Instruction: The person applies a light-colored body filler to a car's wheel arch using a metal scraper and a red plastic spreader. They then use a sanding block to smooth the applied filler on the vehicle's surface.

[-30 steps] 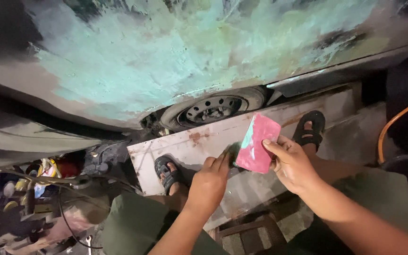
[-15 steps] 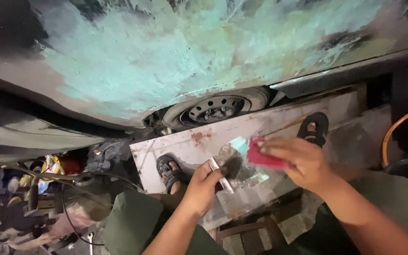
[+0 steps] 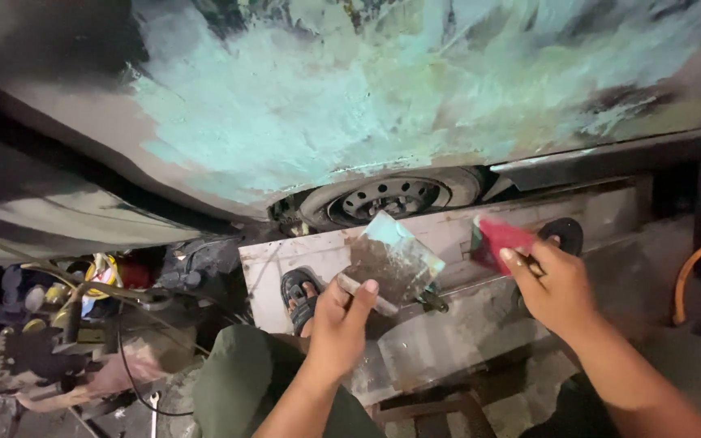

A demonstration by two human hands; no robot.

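**Metal plate and red spreader held below the filled car panel**

A square metal plate (image 3: 391,259), smeared with dark filler, is gripped at its lower edge by the left hand (image 3: 341,320). A red spreader (image 3: 501,241), somewhat blurred, is pinched in the right hand (image 3: 557,284), just beside the plate and level with it. Both are held above a pale board (image 3: 456,235), under the green-smeared car panel (image 3: 350,97) and near the wheel (image 3: 387,197).
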